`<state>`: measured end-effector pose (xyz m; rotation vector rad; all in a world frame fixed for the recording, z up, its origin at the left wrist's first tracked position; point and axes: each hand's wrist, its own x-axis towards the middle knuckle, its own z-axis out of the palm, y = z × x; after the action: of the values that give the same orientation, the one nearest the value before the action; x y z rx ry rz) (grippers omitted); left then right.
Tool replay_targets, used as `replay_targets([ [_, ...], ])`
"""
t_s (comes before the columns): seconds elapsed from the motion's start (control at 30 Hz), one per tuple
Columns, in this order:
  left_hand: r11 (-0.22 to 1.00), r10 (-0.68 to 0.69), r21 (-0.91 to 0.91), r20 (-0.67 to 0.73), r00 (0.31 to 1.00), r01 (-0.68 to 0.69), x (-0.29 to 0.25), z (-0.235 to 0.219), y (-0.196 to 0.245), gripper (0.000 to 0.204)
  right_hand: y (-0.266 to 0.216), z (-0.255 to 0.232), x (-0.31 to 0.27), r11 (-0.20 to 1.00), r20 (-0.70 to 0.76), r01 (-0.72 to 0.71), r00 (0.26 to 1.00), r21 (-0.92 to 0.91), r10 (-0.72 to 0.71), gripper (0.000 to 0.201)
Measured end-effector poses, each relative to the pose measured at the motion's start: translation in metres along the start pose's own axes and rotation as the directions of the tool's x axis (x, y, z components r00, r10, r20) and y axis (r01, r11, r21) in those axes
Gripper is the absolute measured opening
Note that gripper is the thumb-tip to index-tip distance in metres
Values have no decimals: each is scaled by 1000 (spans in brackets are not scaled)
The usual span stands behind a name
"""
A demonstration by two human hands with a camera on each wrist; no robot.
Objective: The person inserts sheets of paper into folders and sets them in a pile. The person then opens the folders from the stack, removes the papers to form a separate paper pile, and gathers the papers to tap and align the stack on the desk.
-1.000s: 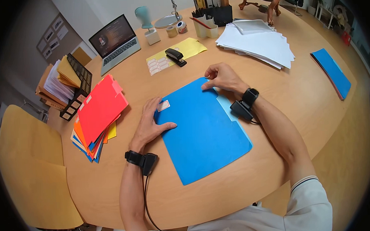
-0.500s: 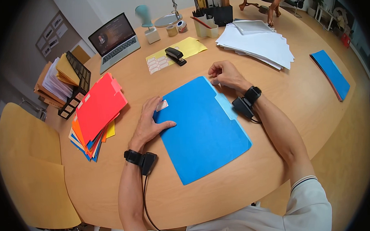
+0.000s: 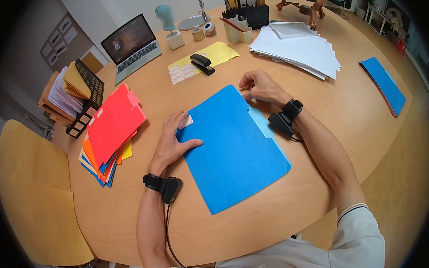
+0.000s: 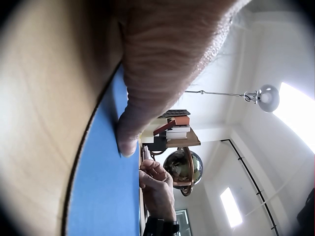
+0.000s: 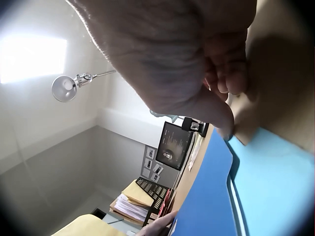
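A blue file folder (image 3: 236, 142) lies on the desk in front of me, a white label (image 3: 186, 121) near its left edge. Its light-blue inside (image 3: 260, 122) shows along the right side. My left hand (image 3: 171, 138) rests at the left edge, thumb laid on the cover and fingers stretched along the side. At the far right corner, the fingers of my right hand (image 3: 263, 89) are curled and hold the cover's edge by the thumb. In the right wrist view the thumb tip (image 5: 226, 132) meets the folder where dark and light blue part slightly.
Fanned coloured folders (image 3: 116, 121) lie on the left beside a black file rack (image 3: 90, 91). Beyond are a laptop (image 3: 132, 49), a stapler (image 3: 202, 64) on yellow folders, a pen holder (image 3: 237, 30) and white papers (image 3: 297, 51). Another blue folder stack (image 3: 384, 83) lies far right.
My right hand drew off the folder's corner, then came back to its edge. The cover's far corner has shifted slightly up and left. The left hand stays in place.
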<state>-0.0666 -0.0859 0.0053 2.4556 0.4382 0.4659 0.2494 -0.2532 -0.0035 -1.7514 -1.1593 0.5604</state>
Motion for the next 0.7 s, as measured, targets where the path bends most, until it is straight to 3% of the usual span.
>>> replay_targets([
  [0.07, 1000, 5, 0, 0, 1000, -5, 0, 0, -1, 94, 0, 1, 1, 997, -30, 57, 998, -53, -59, 28],
  [0.27, 999, -35, -39, -10, 999, 35, -2, -1, 9, 92, -23, 8, -6, 994, -43, -44, 998, -98, 40, 33],
  [0.3, 999, -35, -39, -11, 999, 35, -2, 1, 5, 92, -28, 11, -8, 984, -56, -68, 997, -162, 59, 41],
  [0.37, 932, -83, -359, -98, 992, 43, -2, 7, -8, 82, -33, 20, -11, 970, -70, -91, 995, -225, 77, 50],
  [0.43, 906, -90, -423, -129, 988, 27, 0, 8, -15, 77, -41, 30, -13, 894, -93, -12, 995, -448, -34, 48],
  [0.47, 874, -98, -485, -160, 982, 8, 1, 8, -17, 72, -54, 32, -18, 861, -38, -19, 999, -508, -1, 40],
  [0.57, 825, -138, -565, -154, 978, 27, 1, 5, -11, 64, -48, 42, -21, 801, -36, 56, 995, -597, -96, 39],
  [0.6, 824, -137, -565, -154, 979, 27, 1, 5, -11, 64, -45, 41, -24, 784, 13, 103, 993, -613, -119, 52],
  [0.7, 804, -156, -592, -123, 980, 54, 1, 3, -9, 55, -40, 44, -26, 779, 11, 162, 981, -606, -195, 47],
])
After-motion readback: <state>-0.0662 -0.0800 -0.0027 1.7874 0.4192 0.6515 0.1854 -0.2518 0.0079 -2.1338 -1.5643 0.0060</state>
